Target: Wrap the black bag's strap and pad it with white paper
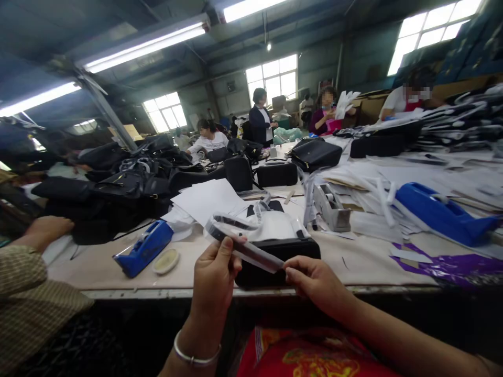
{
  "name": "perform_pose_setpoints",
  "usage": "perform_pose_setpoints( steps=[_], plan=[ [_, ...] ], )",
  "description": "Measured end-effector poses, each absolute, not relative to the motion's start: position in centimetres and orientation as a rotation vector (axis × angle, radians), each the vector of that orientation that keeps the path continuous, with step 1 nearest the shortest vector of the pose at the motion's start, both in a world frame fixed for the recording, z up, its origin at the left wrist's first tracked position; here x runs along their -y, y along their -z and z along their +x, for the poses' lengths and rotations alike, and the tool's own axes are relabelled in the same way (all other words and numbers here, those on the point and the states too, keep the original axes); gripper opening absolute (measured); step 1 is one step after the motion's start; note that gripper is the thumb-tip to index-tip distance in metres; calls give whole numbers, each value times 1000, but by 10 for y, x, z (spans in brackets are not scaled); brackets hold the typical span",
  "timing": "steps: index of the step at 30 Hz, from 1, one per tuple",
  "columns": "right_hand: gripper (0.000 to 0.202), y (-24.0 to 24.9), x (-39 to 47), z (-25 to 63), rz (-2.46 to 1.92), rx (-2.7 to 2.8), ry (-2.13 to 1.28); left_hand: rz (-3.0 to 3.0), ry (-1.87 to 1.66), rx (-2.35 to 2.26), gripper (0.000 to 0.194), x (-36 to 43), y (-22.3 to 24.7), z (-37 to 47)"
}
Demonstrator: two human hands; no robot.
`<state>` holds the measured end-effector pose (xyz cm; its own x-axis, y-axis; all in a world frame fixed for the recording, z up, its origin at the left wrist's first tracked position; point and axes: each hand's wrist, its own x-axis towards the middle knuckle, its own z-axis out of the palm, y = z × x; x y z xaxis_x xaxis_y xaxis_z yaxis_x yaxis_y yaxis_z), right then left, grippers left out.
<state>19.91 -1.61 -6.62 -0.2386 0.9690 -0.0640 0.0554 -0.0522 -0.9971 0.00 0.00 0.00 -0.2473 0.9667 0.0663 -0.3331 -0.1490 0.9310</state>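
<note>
The left hand [214, 280] and the right hand [314, 280] are raised just in front of the near edge of the surface [365, 262], and between them they hold a clear plastic strip [243, 248], which may be a rolled sleeve of film; the blur makes it hard to say. The left thumb and fingers [226, 246] pinch its upper left part, and the right fingers [293, 272] are pressed together on its lower right end. The strip slants down from left to right and hangs in the air above the front of a black bag [275, 256].

That black bag stands on the surface right at its near edge, directly behind the hands. It is open at the top, and white paper stuffing [275, 225] with crumpled clear wrap fills it and rises above the rim.

To the left of the bag a blue tape dispenser [143, 248] lies on the surface, with a small round pale dish [165, 261] just beside it. Loose white sheets [206, 199] lie behind the bag. A grey tape dispenser [332, 207] sits to the right, and a second blue dispenser [440, 214] farther right, near purple film [451, 264]. A heap of black handbags [129, 183] covers the left part of the surface. At the far left another person's hand [49, 228] rests on the surface.
</note>
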Motion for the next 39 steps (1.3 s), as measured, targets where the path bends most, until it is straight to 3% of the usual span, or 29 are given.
perform_pose_setpoints(
  steps=[13,20,27,30,32,35,39],
  plan=[
    [25,60,18,193,-1134,1503,-1286,886,-1527,-1117,40,-5,10,6],
    [23,72,28,199,-1154,1586,-1334,869,-1571,-979,34,-14,-11,5],
    [34,104,41,226,-1123,1681,-1408,884,-1527,-983,32,-6,-16,12],
    [35,83,35,241,-1012,1736,-1209,973,-1497,-1034,32,4,-12,22],
    [48,61,31,241,-945,1721,-1128,1043,-1408,-1065,34,14,-10,31],
    [46,42,31,227,-890,1688,-1300,1153,-1158,-987,40,24,-7,42],
    [51,60,40,208,-818,1573,-1637,1140,-966,-742,60,7,-5,45]
  ],
)
